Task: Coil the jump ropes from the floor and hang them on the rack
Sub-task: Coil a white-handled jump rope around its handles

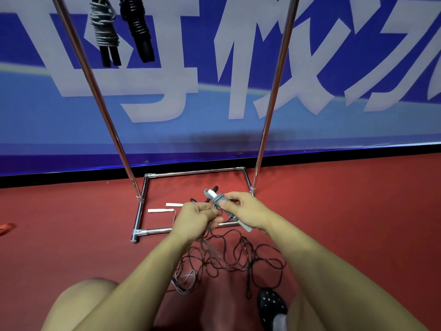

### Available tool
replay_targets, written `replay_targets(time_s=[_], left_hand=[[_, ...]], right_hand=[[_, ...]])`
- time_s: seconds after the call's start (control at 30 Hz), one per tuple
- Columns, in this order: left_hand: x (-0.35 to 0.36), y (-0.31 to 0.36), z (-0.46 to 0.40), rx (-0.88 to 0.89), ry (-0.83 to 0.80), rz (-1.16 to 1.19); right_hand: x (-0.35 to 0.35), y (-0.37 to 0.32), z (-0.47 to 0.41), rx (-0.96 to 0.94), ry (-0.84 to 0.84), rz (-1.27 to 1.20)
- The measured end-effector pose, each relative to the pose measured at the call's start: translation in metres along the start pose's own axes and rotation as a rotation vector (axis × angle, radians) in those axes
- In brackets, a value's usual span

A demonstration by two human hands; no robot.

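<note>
Knees and a black dotted shoe (270,304) fill the bottom of the view, and both forearms reach forward from there to the grey jump rope (220,205), held above the red floor (71,235) just in front of the rack's base bars. That bundle is already wound round its pale handles; its long axis runs diagonally, one handle end pointing up and away to the left, the other down and toward the right forearm. The right hand (245,209) grips the bundle from the right, thumb pressed on the coils. The left hand (195,217) pinches the cord's loose end at the bundle's left side. Both hands sit equally close to it.

Below the hands a black rope (238,256) lies tangled on the floor, a thin grey cord (185,281) beside it, and two white handles (157,210) rest inside the rack (274,91) frame. Two finished coils, grey (103,29) and black (138,27), hang well above to the left, so the bundle probably has to rise up and leftward once its end is tucked.
</note>
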State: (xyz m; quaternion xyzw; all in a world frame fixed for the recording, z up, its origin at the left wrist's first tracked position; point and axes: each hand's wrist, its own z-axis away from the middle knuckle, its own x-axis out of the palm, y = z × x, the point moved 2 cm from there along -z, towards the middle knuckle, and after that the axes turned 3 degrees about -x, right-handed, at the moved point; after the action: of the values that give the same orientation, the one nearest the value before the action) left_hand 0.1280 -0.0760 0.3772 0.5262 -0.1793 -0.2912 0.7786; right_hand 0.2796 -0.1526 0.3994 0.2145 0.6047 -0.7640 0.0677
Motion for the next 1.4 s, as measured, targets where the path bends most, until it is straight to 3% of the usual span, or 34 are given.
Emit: replay_targets(time_s=[0.2,0.4,0.5,0.77,0.9,1.13,1.27,1.4], left_hand=[[-0.001,0.001,0.001,-0.008,0.086,0.021],[0.004,0.011,0.009,-0.021,0.05,0.171],[0.006,0.016,0.013,0.006,0.051,0.132],[-0.001,0.033,0.02,0.118,-0.069,0.046],[-0.01,0.033,0.018,0.036,0.002,-0.172],[-0.007,0.025,0.023,-0.277,-0.295,-0.172],[-0.009,0.021,0.014,-0.135,-0.186,-0.054],[-0.009,0.028,0.015,0.038,-0.018,-0.12]], right_hand=[[-0.001,0.007,-0.005,0.011,0.034,0.044],[-0.008,0.001,-0.002,-0.024,0.124,-0.011],[-0.009,0.001,0.0,-0.015,0.126,-0.015],[-0.003,-0.01,0.015,0.075,-0.309,-0.433],[-0.008,-0.008,0.009,0.02,-0.21,-0.281],[-0.003,-0.005,0.003,0.003,-0.151,-0.327],[-0.013,-0.005,0.003,0.027,-0.068,-0.339],[-0.01,0.0,0.0,0.101,-0.009,-0.385]])
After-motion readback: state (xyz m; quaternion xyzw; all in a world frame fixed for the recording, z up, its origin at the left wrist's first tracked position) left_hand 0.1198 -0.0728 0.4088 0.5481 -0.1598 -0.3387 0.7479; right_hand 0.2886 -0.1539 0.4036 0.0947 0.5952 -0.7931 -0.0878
